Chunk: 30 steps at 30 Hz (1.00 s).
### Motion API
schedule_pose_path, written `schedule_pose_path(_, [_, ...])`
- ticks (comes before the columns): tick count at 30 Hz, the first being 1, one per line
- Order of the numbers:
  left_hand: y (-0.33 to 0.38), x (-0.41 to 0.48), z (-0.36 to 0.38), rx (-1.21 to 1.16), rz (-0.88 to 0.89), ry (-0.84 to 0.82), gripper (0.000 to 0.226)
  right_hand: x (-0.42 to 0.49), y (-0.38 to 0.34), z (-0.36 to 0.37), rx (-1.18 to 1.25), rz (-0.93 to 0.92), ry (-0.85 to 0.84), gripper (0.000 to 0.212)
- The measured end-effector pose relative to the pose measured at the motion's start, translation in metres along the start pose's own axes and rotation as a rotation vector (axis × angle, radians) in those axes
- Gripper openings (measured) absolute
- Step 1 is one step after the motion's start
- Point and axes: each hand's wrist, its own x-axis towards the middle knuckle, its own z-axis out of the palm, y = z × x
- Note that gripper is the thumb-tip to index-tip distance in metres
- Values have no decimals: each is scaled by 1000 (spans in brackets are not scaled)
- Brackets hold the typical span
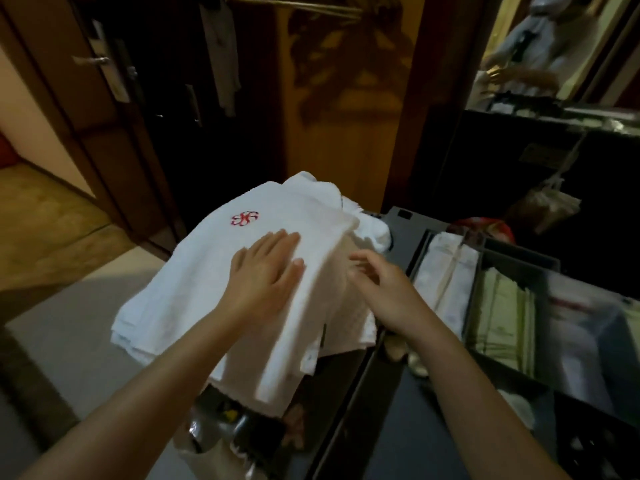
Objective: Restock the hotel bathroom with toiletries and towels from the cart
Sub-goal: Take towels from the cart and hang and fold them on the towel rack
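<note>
Down at the near edge, a jumble of plastic bags (221, 434) sits under the overhang of the linen, and the dark cart (398, 427) runs off to the right. Its tray (419, 251) is split into compartments: white folded packets (446, 282) in the nearest, pale green packets (502, 327) in the next, the rest too blurred to name. Now the hands: the left hand (266, 271) lies flat on top of the folded white towel (194, 289), fingers straight and together, pressing down on its right half. The right hand (384, 292) is just beside the towel's right edge, fingers loose and spread, gripping nothing; motion blur hides whether they touch the cloth. The towel tops a stack on the cart's left end, its red emblem (245, 218) just beyond the left fingertips. Crumpled white linen (370, 230) lies behind it. Farther off are a wooden door (86, 109), a hanging bag (550, 206) and a mirror (540, 46).
</note>
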Motion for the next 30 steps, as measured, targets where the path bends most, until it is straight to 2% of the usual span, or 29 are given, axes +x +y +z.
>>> schedule_pose_path(5, [-6, 23, 6, 79, -24, 12, 52, 45, 5, 5, 154, 46, -24, 44])
schedule_pose_path(8, [-10, 26, 8, 119, -25, -9, 64, 70, 8, 14, 208, 82, -15, 49])
schedule_pose_path(11, [-19, 36, 4, 146, -28, -67, 67, 96, 12, 19, 170, 121, 30, 48])
schedule_pose_path(15, [-41, 62, -5, 184, -40, -126, 58, 122, 13, 23, 136, 154, 2, 42])
schedule_pose_path(24, [-89, 161, 0, 217, -34, -220, 56, 174, 16, 17, -31, 294, 108, 51])
schedule_pose_path(27, [-101, 197, 7, 184, -94, -240, 52, 195, 18, 23, -71, 338, 136, 52])
schedule_pose_path(30, [-114, 224, 21, 164, -205, -289, 61, 210, 21, 32, -77, 363, 196, 53])
